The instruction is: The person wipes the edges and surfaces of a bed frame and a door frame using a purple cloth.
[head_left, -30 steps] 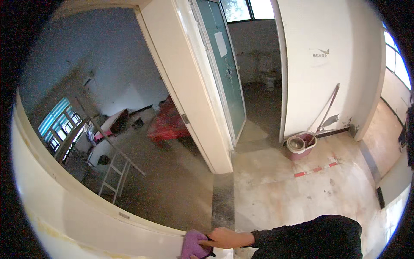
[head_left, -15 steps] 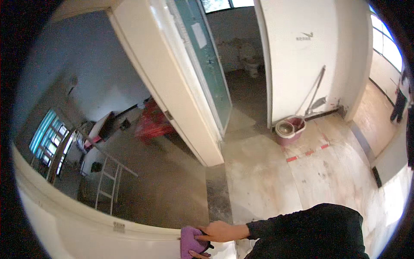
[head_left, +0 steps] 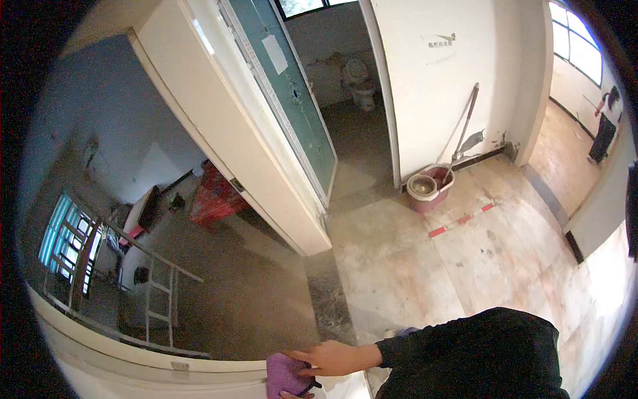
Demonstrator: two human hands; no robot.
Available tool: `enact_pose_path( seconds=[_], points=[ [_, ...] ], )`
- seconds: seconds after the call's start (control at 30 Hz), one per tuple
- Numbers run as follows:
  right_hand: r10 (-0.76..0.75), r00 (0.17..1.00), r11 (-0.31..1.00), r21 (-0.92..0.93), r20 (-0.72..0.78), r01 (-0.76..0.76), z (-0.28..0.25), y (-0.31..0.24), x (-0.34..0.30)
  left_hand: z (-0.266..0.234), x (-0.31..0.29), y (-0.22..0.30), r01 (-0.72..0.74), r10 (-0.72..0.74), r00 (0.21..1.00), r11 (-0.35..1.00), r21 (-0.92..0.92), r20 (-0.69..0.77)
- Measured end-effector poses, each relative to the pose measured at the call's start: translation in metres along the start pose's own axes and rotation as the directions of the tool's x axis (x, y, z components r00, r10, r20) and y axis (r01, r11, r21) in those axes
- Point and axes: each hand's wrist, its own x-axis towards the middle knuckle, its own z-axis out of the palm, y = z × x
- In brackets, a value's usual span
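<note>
My right hand (head_left: 329, 359) reaches in from the lower right, its arm in a black sleeve (head_left: 465, 352). Its fingers lie over a purple cloth (head_left: 282, 372), with a fingertip showing at the cloth's lower edge. The cloth rests against the white door frame (head_left: 219, 372) at the bottom, near a small metal plate (head_left: 179, 366) set in it. A small dark bit sticks out beside the cloth, too little to name. My left hand is out of view.
Through the doorway stand a white metal ladder frame (head_left: 159, 288) and something covered in red (head_left: 216, 196). A pinkish bucket (head_left: 428, 201) with a long-handled tool (head_left: 468, 120) leans by the wall. Another person (head_left: 606, 126) stands far right. A green glass door (head_left: 292, 100) hangs ajar.
My right hand and the purple cloth have shifted slightly left and down in the picture. The view has turned a little, bringing the other person more fully into sight.
</note>
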Motion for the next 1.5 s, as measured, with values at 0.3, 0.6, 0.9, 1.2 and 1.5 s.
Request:
enact_pose_path(
  seconds=[0.3,0.6,0.9,1.2,1.5],
  points=[
    [-0.037,0.999,0.994,0.103,0.021,0.035,-0.025,-0.016,0.006,0.01,0.001,0.001,0.035,-0.034,0.999,0.999,-0.029,0.039],
    [0.071,0.99,0.988,0.132,0.121,-0.087,0.006,-0.001,0.019,-0.009,0.012,-0.01,0.029,-0.039,0.991,0.996,0.084,0.126],
    [-0.254,0.916,0.953,0.082,-0.31,0.292,0.009,0.005,0.026,0.008,0.02,0.0,0.022,-0.045,0.984,0.991,0.133,0.175],
    [-0.155,0.979,0.883,0.425,-0.136,0.199,0.024,0.049,0.048,0.031,0.004,0.015,0.118,-0.14,0.983,0.978,0.175,0.122],
    [-0.351,0.922,0.779,0.497,-0.162,0.383,-0.033,0.005,0.077,0.023,0.002,0.062,0.128,-0.029,0.922,0.964,0.234,-0.386]
  ],
)
